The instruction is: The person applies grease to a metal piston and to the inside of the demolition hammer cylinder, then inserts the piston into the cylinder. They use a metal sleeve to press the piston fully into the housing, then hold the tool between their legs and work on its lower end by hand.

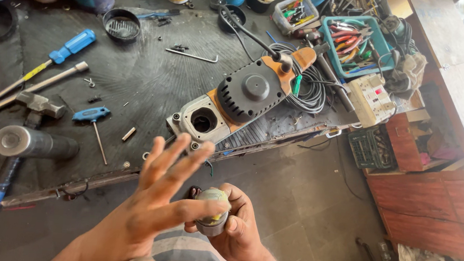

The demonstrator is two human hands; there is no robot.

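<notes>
Dark, scuffed rubber-topped workbench point(136, 72) carries an orange-and-black power tool body point(240, 100), long axis slanting up-right, open socket end toward the hands. Below its edge, right hand point(237, 226) wraps a small grey cylindrical motor part point(212, 213), upright, pinched in curled fingers. Left hand point(162, 197) is nearer the camera, fingers spread, thumb laid across the part's top; the part lies directly right of that palm.

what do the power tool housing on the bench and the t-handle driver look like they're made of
Power tool housing: apparently moulded plastic, matt dark grey with orange trim and vent slots; its front end looks like bare cast metal, dull silver. T-handle driver: blue plastic grip, thin steel-looking shaft.
</notes>
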